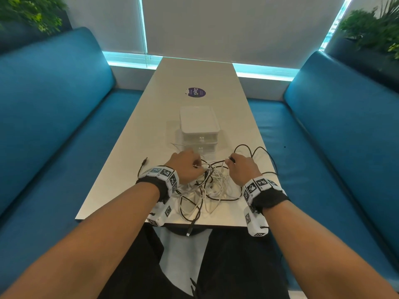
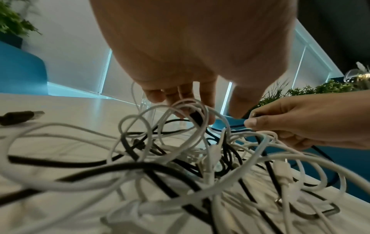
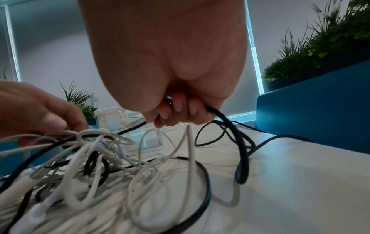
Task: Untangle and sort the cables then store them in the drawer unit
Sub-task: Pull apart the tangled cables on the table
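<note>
A tangle of white cables (image 1: 216, 183) and black cables lies on the near end of the table (image 1: 194, 78). My left hand (image 1: 195, 166) grips white loops (image 2: 180, 109) at the top of the tangle, with a black strand among its fingers. My right hand (image 1: 232, 161) curls its fingers (image 3: 177, 109) round a black cable (image 3: 241, 142) that loops off to the right (image 1: 250, 147). The white translucent drawer unit (image 1: 199, 126) stands just beyond both hands, its drawers closed, and shows behind the cables (image 3: 120, 118) in the right wrist view.
One black USB plug (image 1: 190, 229) hangs over the table's front edge; another (image 1: 145, 160) lies left of my left hand. A purple sticker (image 1: 195, 92) sits farther up the table. Blue benches (image 1: 64, 126) (image 1: 323, 137) flank it, with plants (image 1: 371, 29) behind.
</note>
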